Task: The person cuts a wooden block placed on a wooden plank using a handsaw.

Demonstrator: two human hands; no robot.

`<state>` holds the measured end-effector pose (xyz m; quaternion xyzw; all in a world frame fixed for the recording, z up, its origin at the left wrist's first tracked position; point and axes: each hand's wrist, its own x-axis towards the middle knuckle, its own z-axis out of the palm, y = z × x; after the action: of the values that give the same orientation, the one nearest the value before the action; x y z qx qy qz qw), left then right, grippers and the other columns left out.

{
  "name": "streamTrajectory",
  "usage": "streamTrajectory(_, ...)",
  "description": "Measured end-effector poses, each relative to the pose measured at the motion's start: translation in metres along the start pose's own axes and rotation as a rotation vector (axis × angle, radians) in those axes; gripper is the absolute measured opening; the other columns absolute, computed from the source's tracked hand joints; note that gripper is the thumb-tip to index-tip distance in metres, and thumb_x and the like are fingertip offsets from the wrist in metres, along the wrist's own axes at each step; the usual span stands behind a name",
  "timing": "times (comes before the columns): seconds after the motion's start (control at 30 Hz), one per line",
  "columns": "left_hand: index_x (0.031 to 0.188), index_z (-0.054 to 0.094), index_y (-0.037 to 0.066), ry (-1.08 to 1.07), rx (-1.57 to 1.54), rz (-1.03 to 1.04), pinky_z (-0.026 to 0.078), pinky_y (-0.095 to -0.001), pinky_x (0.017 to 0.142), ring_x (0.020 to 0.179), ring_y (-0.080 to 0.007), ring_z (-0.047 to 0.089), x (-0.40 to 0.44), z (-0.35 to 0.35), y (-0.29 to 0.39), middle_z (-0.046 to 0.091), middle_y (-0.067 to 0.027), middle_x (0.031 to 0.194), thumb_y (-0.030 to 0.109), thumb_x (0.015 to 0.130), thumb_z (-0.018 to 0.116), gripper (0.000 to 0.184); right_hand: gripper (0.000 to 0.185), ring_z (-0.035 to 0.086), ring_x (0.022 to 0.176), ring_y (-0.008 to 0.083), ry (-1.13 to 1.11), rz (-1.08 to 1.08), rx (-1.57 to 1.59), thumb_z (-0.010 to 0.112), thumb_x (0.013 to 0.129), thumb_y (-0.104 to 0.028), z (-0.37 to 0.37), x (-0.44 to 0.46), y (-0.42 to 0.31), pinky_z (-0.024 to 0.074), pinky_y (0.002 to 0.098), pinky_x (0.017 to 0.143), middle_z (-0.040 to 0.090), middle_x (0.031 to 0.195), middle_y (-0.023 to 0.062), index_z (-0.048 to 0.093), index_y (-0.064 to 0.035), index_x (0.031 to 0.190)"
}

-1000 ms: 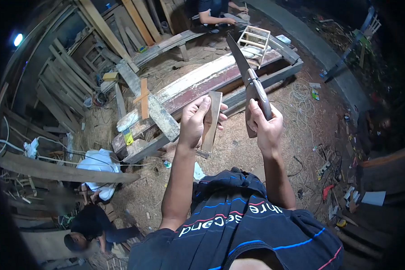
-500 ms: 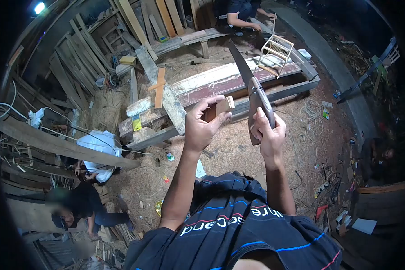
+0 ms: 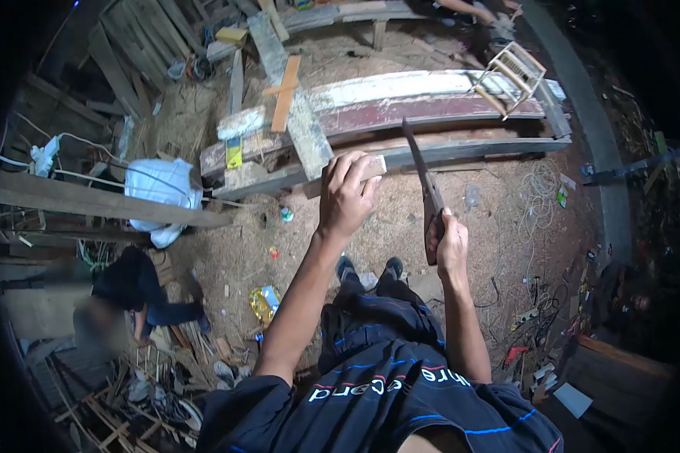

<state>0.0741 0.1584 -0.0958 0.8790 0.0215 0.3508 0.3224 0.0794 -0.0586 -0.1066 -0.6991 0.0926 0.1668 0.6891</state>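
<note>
My left hand (image 3: 344,200) is closed around a small wooden block (image 3: 375,167), its back turned up and the block's pale end sticking out past the fingers. My right hand (image 3: 452,248) grips the handle of a handsaw (image 3: 421,167). The narrow dark blade points away from me, toward the long bench, seen nearly edge-on. A gap separates saw and block. Beyond both hands lies the low bench of long planks (image 3: 400,113), with a pale board (image 3: 310,136) and a crossed pair of brown wood strips (image 3: 283,94) at its left end.
A small wooden rack (image 3: 511,78) stands on the bench's right end. One person (image 3: 147,291) crouches at lower left; another person's arms (image 3: 480,10) show at top right. A beam (image 3: 98,204) juts in from the left. Coiled cord (image 3: 540,189) lies on the floor.
My left hand has rolled over, so its back now faces up. The saw has lowered and turned more edge-on. My view has tilted down, bringing my feet into sight.
</note>
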Motion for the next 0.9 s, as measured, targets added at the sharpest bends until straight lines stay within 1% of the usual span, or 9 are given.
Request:
streamTrajectory(0.1, 0.108, 0.066, 0.006, -0.103, 0.019, -0.114, 0.049, -0.0423, 0.088, 0.101, -0.0322, 0.061, -0.024, 0.029, -0.059, 0.063, -0.0115, 0.108, 0.003, 0.072, 0.079, 0.038, 0.052, 0.042, 0.05, 0.0098, 0.012, -0.129, -0.457, 0.042, 0.104, -0.035, -0.004, 0.011, 0.049, 0.0304, 0.0318, 0.046, 0.046, 0.054, -0.0009, 0.052, -0.0051, 0.062)
streamTrajectory(0.2, 0.109, 0.066, 0.004, -0.189, 0.007, -0.211, 0.05, -0.0423, 0.089, 0.103, -0.0335, 0.061, -0.052, 0.071, -0.13, 0.063, -0.0123, 0.109, 0.001, 0.074, 0.077, 0.037, 0.05, 0.043, 0.05, 0.0097, -0.009, -0.069, -0.532, 0.052, 0.102, -0.032, 0.002, 0.015, 0.085, 0.0308, 0.0336, 0.045, 0.045, 0.052, -0.0011, 0.053, -0.0028, 0.061)
streamTrajectory(0.3, 0.112, 0.065, 0.002, -0.274, 0.022, -0.326, 0.048, -0.0429, 0.093, 0.105, -0.0341, 0.06, -0.096, 0.121, -0.204, 0.062, -0.0149, 0.11, 0.003, 0.077, 0.072, 0.037, 0.05, 0.038, 0.049, 0.0054, -0.049, 0.03, -0.431, 0.054, 0.102, -0.033, 0.013, 0.031, 0.134, 0.0272, 0.0279, 0.044, 0.046, 0.054, -0.0044, 0.053, -0.0064, 0.06)
streamTrajectory(0.47, 0.102, 0.069, 0.005, -0.235, 0.116, -0.263, 0.047, -0.0432, 0.093, 0.105, -0.0324, 0.06, -0.127, 0.175, -0.298, 0.064, -0.0108, 0.105, 0.0, 0.079, 0.069, 0.023, 0.048, 0.038, 0.05, 0.0053, -0.097, 0.007, -0.419, 0.054, 0.102, -0.03, 0.025, 0.055, 0.219, 0.0271, 0.0283, 0.044, 0.044, 0.054, -0.004, 0.052, -0.0041, 0.063)
streamTrajectory(0.53, 0.099, 0.068, 0.006, -0.242, 0.177, -0.179, 0.046, -0.0436, 0.093, 0.104, -0.0299, 0.059, -0.123, 0.186, -0.314, 0.064, -0.0087, 0.104, 0.003, 0.083, 0.064, 0.017, 0.047, 0.039, 0.05, 0.0079, -0.1, -0.008, -0.428, 0.055, 0.101, -0.029, 0.025, 0.058, 0.238, 0.0288, 0.0323, 0.044, 0.043, 0.052, -0.0008, 0.051, -0.0004, 0.064)
streamTrajectory(0.63, 0.1, 0.067, 0.008, -0.171, 0.057, -0.181, 0.045, -0.0462, 0.093, 0.103, -0.0292, 0.058, -0.122, 0.199, -0.33, 0.063, -0.0079, 0.102, 0.008, 0.086, 0.065, 0.014, 0.047, 0.039, 0.05, 0.0065, -0.09, 0.043, -0.292, 0.054, 0.102, -0.028, 0.031, 0.061, 0.256, 0.0273, 0.0304, 0.044, 0.042, 0.052, -0.0024, 0.049, -0.0011, 0.063)
streamTrajectory(0.7, 0.107, 0.066, 0.009, -0.12, 0.149, -0.144, 0.042, -0.0471, 0.094, 0.106, -0.0302, 0.056, -0.117, 0.195, -0.327, 0.061, -0.008, 0.108, 0.015, 0.085, 0.069, 0.023, 0.048, 0.038, 0.05, 0.006, -0.082, 0.045, -0.231, 0.054, 0.102, -0.028, 0.036, 0.065, 0.262, 0.027, 0.0295, 0.044, 0.042, 0.052, -0.0032, 0.047, -0.0017, 0.062)
streamTrajectory(0.8, 0.112, 0.064, 0.008, -0.144, 0.384, -0.258, 0.039, -0.0451, 0.096, 0.109, -0.03, 0.054, -0.116, 0.184, -0.322, 0.059, -0.0081, 0.113, 0.018, 0.084, 0.071, 0.03, 0.049, 0.038, 0.051, 0.0055, -0.087, 0.029, -0.235, 0.054, 0.102, -0.029, 0.037, 0.072, 0.264, 0.0269, 0.0286, 0.045, 0.042, 0.053, -0.0041, 0.045, -0.0026, 0.061)
streamTrajectory(0.9, 0.112, 0.065, 0.008, -0.249, 0.336, -0.162, 0.038, -0.0436, 0.096, 0.109, -0.0281, 0.053, -0.113, 0.18, -0.334, 0.059, -0.008, 0.111, 0.019, 0.083, 0.072, 0.032, 0.048, 0.037, 0.051, 0.0054, -0.126, 0.033, -0.248, 0.054, 0.102, -0.028, 0.031, 0.078, 0.262, 0.0269, 0.0285, 0.045, 0.041, 0.053, -0.0043, 0.045, -0.003, 0.062)
